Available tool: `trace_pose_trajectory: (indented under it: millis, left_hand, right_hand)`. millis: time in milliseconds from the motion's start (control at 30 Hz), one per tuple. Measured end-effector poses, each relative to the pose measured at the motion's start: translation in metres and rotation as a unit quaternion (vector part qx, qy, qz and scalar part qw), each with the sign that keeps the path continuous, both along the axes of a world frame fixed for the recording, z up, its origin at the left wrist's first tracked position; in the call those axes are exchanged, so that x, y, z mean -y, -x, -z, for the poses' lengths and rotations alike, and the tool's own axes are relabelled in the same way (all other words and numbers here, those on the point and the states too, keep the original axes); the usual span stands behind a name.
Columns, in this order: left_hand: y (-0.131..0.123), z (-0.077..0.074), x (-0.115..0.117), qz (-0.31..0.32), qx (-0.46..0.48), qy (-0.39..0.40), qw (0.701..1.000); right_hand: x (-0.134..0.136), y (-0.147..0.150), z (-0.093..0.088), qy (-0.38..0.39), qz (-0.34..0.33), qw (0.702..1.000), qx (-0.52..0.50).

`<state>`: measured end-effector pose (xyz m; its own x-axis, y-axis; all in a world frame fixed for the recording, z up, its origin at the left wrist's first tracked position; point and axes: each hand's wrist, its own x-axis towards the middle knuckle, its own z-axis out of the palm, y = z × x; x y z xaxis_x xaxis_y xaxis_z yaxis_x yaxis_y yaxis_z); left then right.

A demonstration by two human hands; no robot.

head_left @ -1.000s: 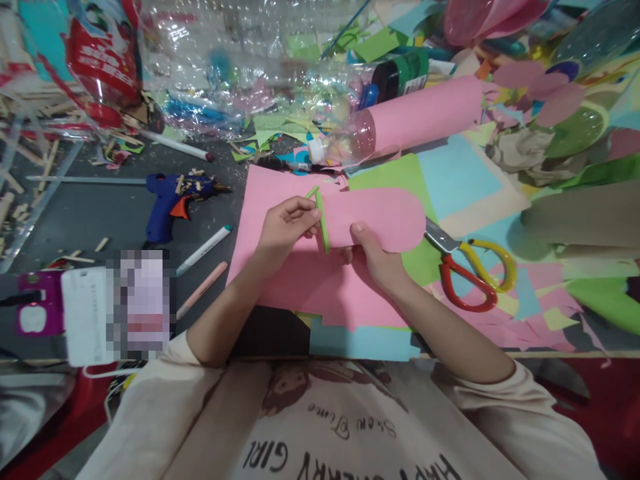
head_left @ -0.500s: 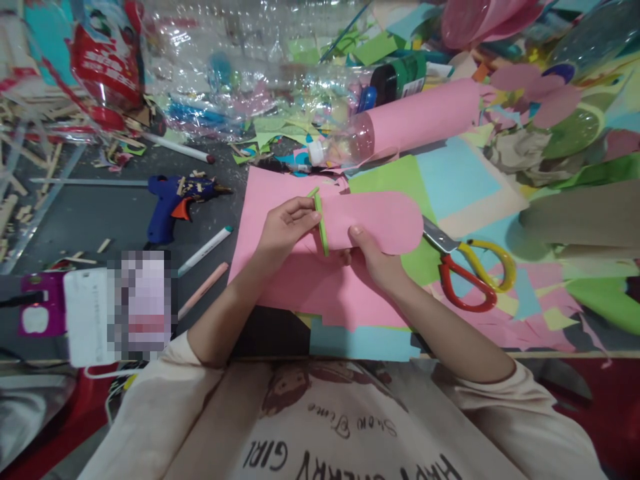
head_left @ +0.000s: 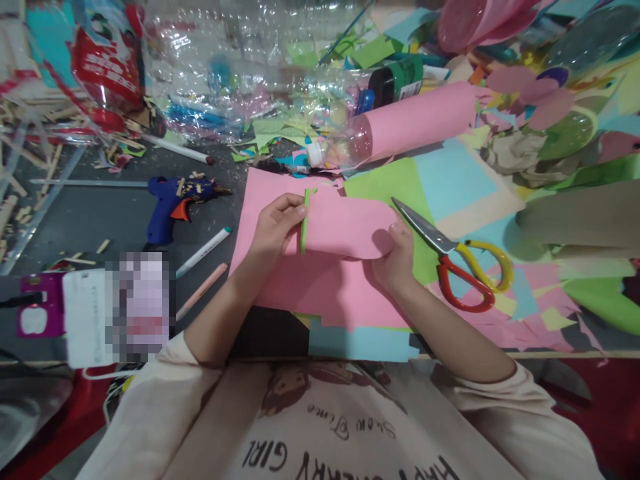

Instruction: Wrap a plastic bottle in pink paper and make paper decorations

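Note:
Between my hands is a pink paper cutout (head_left: 345, 228) with a rounded right end. A narrow green paper strip (head_left: 304, 223) runs along its straight left edge. My left hand (head_left: 283, 223) pinches that edge at the strip, thumb on top. At the rounded end, my right hand (head_left: 397, 253) grips the cutout, thumb on its upper face and fingers underneath, partly hidden. Below the hands lies a large pink paper sheet (head_left: 295, 287), overlapping a green sheet (head_left: 420, 257). Open scissors (head_left: 440, 243) with one red and one yellow handle rest just right of my right hand.
A blue glue gun (head_left: 167, 203) lies on the left, near a green-tipped marker (head_left: 205, 250) and a peach marker (head_left: 203, 290). Behind the sheets rests a pink-wrapped bottle (head_left: 420, 123). Plastic bottles and paper scraps crowd the back; a white device (head_left: 87, 317) sits front left.
My right hand has slid from the cutout's lower middle to its rounded end. The cutout has shifted slightly left, and the green strip now lies flatter along its edge.

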<state>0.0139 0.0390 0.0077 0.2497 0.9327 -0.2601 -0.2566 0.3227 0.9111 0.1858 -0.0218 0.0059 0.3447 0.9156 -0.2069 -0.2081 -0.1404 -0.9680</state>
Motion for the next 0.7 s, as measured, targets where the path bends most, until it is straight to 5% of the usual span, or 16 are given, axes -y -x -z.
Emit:
trace_pose_trajectory:
  millis: [367, 567, 700]
  left_hand:
    - [0.002, -0.014, 0.003, 0.087, -0.095, -0.044, 0.991]
    - [0.003, -0.011, 0.005, 0.072, -0.070, -0.040, 0.994]
    - [0.000, -0.009, 0.007, 0.036, -0.061, -0.047, 0.996]
  right_hand:
    - [-0.004, 0.003, -0.016, 0.045, -0.169, 0.984, 0.036]
    - [-0.004, 0.005, -0.012, 0.029, -0.117, 0.993, 0.011]
    - [-0.004, 0.005, -0.012, 0.021, -0.149, 0.988, -0.029]
